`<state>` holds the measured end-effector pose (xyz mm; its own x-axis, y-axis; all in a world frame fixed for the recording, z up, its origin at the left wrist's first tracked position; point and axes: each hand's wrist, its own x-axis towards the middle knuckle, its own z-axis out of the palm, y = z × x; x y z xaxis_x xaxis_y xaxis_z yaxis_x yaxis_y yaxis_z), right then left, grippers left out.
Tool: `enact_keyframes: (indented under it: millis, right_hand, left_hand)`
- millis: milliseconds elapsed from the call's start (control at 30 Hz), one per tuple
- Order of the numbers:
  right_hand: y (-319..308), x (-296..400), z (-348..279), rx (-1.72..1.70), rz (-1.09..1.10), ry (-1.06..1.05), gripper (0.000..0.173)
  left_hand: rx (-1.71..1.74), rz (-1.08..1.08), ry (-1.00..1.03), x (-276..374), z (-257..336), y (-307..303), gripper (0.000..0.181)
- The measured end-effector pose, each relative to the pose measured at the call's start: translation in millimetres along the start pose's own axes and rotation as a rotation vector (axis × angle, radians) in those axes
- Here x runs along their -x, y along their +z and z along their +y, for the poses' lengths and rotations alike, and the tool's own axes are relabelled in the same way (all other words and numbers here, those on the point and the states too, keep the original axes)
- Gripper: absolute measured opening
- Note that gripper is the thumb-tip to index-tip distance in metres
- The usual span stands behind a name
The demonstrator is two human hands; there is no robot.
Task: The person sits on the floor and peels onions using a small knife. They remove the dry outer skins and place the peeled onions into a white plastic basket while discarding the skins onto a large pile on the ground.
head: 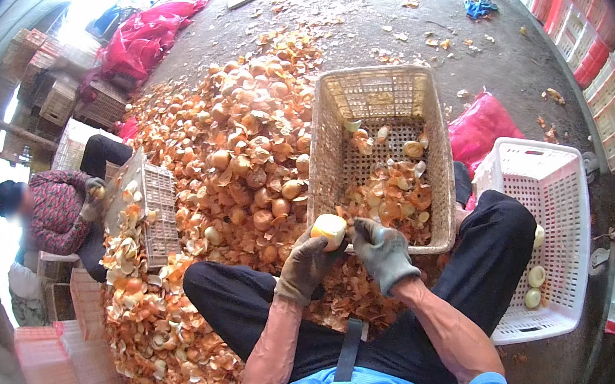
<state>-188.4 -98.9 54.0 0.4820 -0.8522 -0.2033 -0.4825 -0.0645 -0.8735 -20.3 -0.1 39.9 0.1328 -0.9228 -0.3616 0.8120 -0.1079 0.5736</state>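
My left hand (pixel 302 269), in a brown work glove, grips a pale onion (pixel 329 230) with its cut end facing up and a yellowish patch on its side. Just right of the onion is my right hand (pixel 384 254) in a grey glove, its fingers curled. Whether it holds a small tool cannot be made out. Both hands are over the near edge of a dirty plastic crate (pixel 321 134), which slopes away from me. Inside that crate lie onion skins and cut ends (pixel 390 195), with a trimmed onion piece (pixel 413 149) farther back.
A large heap of unpeeled onions (pixel 255 142) and loose skins spreads to the left. At my right stands a white plastic crate (pixel 567 231) with a few peeled onions (pixel 536 276). A pink mesh sack (pixel 484 126) lies behind it. Another person (pixel 60 209) sits far left beside a tilted crate (pixel 160 218).
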Motion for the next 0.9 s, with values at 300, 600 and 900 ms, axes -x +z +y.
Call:
enact_keyframes:
  millis: [300,600,900]
  right_hand:
    - [-5.9,23.9,14.2,0.492,-0.089,-0.331,0.013]
    - [2.2,23.0,20.0,0.54,-0.078,-0.319,0.012]
    - [2.1,21.9,17.7,0.555,-0.152,-0.284,0.013]
  left_hand:
    - [-0.029,-0.032,0.013,-4.2,-1.8,-20.0,0.057]
    - [-0.085,0.03,-0.008,-2.6,-7.0,-21.0,0.054]
    - [-0.156,0.01,0.069,-5.8,-14.6,-20.8,0.062]
